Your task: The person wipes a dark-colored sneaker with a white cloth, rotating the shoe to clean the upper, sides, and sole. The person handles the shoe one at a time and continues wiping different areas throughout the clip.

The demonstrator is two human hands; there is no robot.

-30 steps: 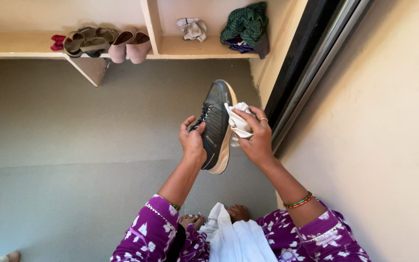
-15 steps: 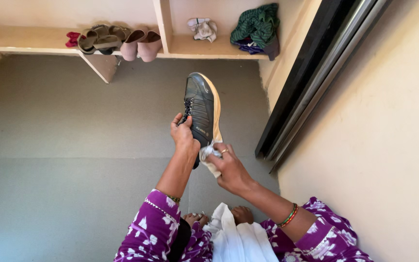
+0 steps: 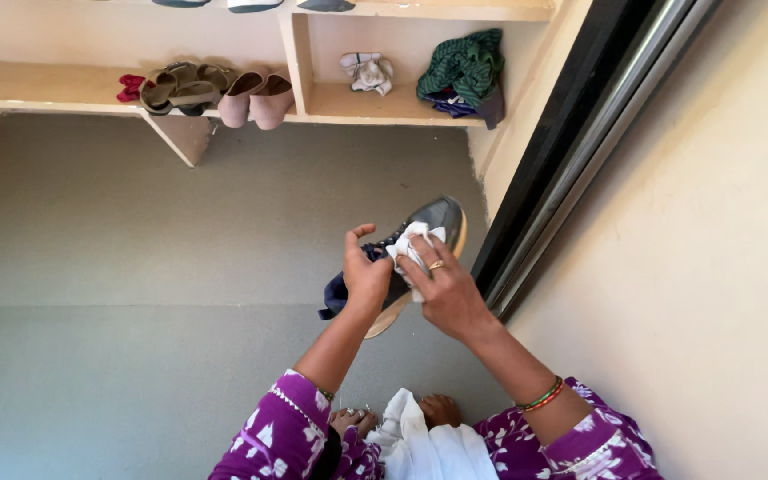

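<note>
The dark grey shoe (image 3: 433, 222) looks like smooth synthetic leather with a faint sheen, its sole (image 3: 384, 322) a matt tan rubber. The white cloth (image 3: 412, 246) pressed against it is soft, crumpled fabric. The floor (image 3: 135, 267) is a matt grey, finely textured covering. The shelf (image 3: 46, 84) is pale, smooth painted board with a dull finish. The door frame (image 3: 580, 133) pairs glossy black trim with shiny brushed metal. The wall (image 3: 713, 267) is flat, matt cream plaster. The purple sleeves (image 3: 268, 436) are printed woven cloth.

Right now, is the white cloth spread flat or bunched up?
Bunched up: the cloth is crumpled under the right hand, pressed on the shoe.
</note>
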